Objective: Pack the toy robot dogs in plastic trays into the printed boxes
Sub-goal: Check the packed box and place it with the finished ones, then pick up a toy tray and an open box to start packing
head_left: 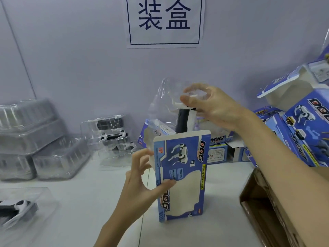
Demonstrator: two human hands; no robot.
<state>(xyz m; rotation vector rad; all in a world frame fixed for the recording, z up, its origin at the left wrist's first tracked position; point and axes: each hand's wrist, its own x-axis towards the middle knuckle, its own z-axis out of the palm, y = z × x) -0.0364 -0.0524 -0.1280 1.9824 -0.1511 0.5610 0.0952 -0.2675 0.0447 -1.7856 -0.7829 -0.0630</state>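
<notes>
A blue printed box stands upright on the table at centre, its top open. My left hand grips its left edge, thumb on the front face and fingers behind. My right hand holds the top of a clear plastic tray with a black and white toy robot dog inside. The tray's lower part sits inside the box's open top, and the rest sticks out above it.
Stacks of clear trays fill the left, and trays with dogs stand behind. One more tray with a dog lies at lower left. Printed boxes pile up at right, above an open brown carton.
</notes>
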